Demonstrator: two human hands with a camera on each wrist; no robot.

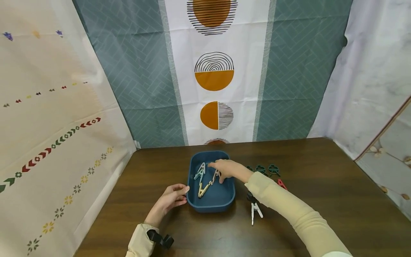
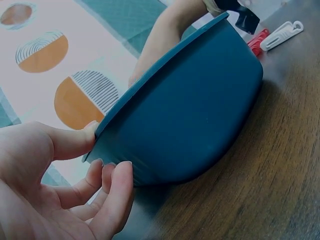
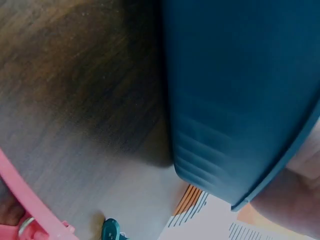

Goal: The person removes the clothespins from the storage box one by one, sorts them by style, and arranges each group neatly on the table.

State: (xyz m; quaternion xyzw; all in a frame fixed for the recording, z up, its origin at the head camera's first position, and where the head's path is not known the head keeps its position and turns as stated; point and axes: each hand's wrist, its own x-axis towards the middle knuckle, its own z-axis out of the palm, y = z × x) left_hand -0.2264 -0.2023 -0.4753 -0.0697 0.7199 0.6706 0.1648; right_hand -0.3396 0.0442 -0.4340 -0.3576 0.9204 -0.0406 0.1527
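A: Who has hold of what?

B: The left hand (image 1: 173, 195) pinches the left rim of a blue plastic basin (image 1: 210, 209) at mid-tabletop (image 1: 218, 235), probably to steady it. The right hand (image 1: 227, 168) dips inside from the opposite side, its fingers partly spread.

A: Gripping anything?

B: I cannot tell; a pale clothespin (image 1: 214, 176) lies right at its fingers. Two more, light blue (image 1: 199, 173) and cream (image 1: 201, 193), rest on the basin's left half, where the high walls likely hold them together.

A: And outside?

B: To the right, a white clothespin (image 1: 254, 206), a red clip (image 1: 282, 184) partly behind the sleeve, and dark green pieces (image 1: 273, 169) farther back, all seemingly within the right arm's reach.

A: What do the wrist views add?

B: The left shows the thumb on the rim and bent fingers at the outer wall, but none of the contents. The right shows the red clip's metal ring, too small overhead; the right fingertips hide beyond the rim.
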